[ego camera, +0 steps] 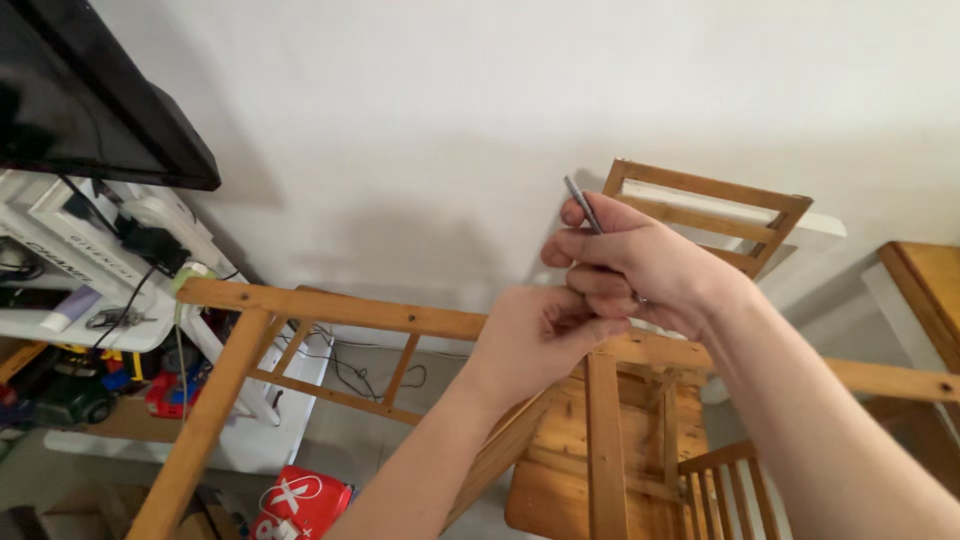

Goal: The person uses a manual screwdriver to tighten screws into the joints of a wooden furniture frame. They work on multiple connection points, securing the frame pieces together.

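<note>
Where the two forearms rise from the lower edge of the view, the left hand is curled shut against the top rail of a wooden frame, its fingers folded in so that whatever lies inside them cannot be made out. Just above it and touching it, the right hand is closed round a thin grey metal tool, whose tip pokes up past the fingers.

Below and just behind the hands, the frame's slanted leg runs down to the left and a vertical post drops beneath the left hand; a slatted wooden seat lies under the rail. On the floor at lower left sits a red package, with loose black cables near the wall.

Further left, a white shelf unit crowded with small items and toys stands under the corner of a black screen. Behind the right hand, another wooden frame piece leans on the bare white wall, and a wooden table edge closes the right side. Open wall space lies above the hands.
</note>
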